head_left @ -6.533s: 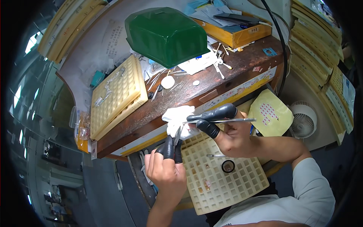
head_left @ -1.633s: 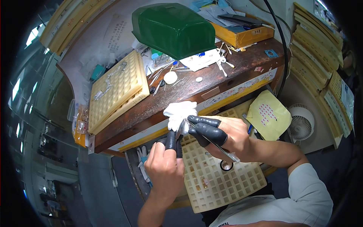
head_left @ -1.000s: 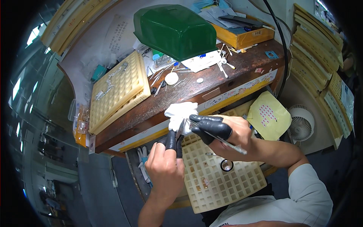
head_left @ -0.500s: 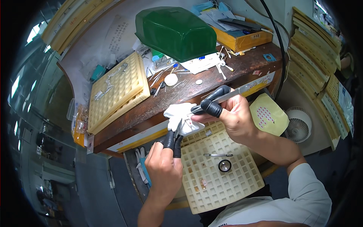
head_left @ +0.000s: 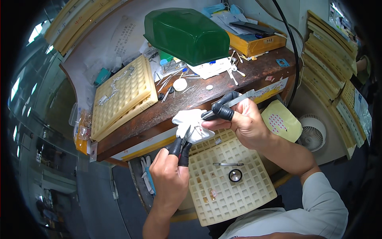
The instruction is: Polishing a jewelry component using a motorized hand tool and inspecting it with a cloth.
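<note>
My left hand (head_left: 171,173), black covers on its fingertips, is closed on a slim pointed metal tool (head_left: 186,134). The tool's tip lies against a bunched white cloth (head_left: 191,119) at the bench's front edge. Black covers also sheathe fingers of my right hand (head_left: 244,121), which grips metal tweezers (head_left: 234,101). Their broad end points up to the right, while the tips reach the cloth's right side. Whether a small piece sits in the cloth between the two tools is too small to tell.
Below my hands lies a cream gridded tray (head_left: 234,195) with a round loupe (head_left: 235,175), a thin metal tool (head_left: 228,164) and small bagged pieces. A green cover (head_left: 187,36), swabs and tools crowd the wooden bench (head_left: 262,71). A white fan (head_left: 312,133) stands right.
The pointed tool in my left hand has tilted slightly and that hand has shifted a little left. My right hand stays almost in place with the tweezers.
</note>
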Available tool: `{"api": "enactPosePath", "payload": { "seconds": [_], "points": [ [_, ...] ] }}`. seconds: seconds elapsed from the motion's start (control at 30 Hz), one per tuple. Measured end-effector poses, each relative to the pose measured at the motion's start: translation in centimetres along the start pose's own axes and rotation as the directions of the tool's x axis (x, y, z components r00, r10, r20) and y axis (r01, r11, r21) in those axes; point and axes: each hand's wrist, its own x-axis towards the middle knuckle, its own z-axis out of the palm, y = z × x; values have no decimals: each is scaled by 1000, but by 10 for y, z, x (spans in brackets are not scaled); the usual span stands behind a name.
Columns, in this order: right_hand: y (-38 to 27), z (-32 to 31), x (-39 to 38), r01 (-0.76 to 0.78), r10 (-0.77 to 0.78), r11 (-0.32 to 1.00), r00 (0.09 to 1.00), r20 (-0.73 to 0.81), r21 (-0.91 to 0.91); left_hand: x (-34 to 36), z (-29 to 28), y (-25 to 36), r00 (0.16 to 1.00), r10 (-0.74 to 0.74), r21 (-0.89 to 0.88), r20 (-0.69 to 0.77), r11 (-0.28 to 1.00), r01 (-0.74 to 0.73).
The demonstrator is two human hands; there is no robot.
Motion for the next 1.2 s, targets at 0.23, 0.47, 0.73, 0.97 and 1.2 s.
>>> {"api": "enactPosePath", "payload": {
  "seconds": [0.23, 0.47, 0.73, 0.97, 1.2],
  "points": [
    [-2, 5, -2, 20, -20, 999, 1000, -23, -29, 3, 0, 2, 1000, 3, -2, -10, 1000, -3],
    [-1, 9, -8, 92, -92, 995, 996, -14, -23, 3, -3, 2, 999, 27, 47, -17, 999, -26],
    [13, 21, -22, 283, -337, 867, 940, -63, -409, 3, -7, 15, 992, 128, 304, -1, 945, -121],
    [15, 18, -20, 571, -631, 303, 720, 288, -763, 2, -4, 15, 974, 223, 399, 32, 891, -217],
    [25, 10, -21, 684, -669, 307, 650, 361, -662, 5, -3, 17, 974, 224, 401, 23, 891, -214]
  ]
}}
